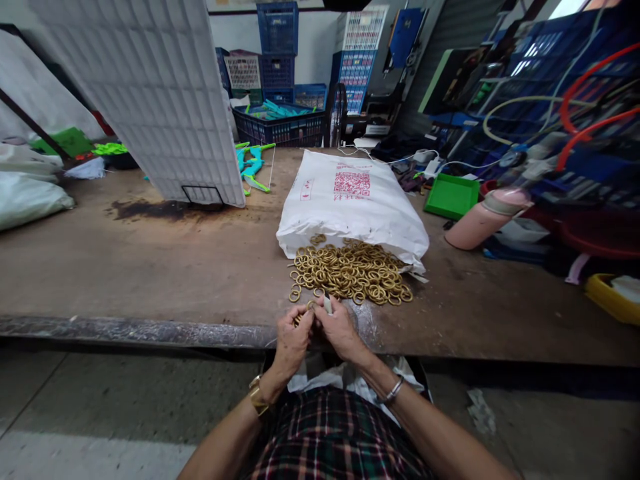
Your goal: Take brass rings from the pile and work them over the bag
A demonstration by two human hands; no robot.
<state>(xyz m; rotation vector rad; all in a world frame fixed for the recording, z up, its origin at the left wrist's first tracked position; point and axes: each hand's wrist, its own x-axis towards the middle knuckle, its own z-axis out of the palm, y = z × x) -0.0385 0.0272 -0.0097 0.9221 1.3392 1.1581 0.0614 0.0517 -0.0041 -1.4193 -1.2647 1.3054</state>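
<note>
Several brass-coloured rings [350,272] spill in a heap from the mouth of a white printed sack [320,193] lying on the table. Just in front of the heap, over the table's front edge, my two hands meet. My left hand [293,340] is closed, with rings showing between its fingers. My right hand [340,330] is closed around a small knife [327,305] with a pale handle and dark tip. One ring [311,305] stands up between the fingertips of both hands. The fingers hide part of what each hand holds.
A tall white ribbed panel [175,100] stands on the wooden table [150,267] to the left. Right of the sack are a green tray [453,197] and a pink bottle [483,220]. A dark crate [280,127] with turquoise parts sits behind.
</note>
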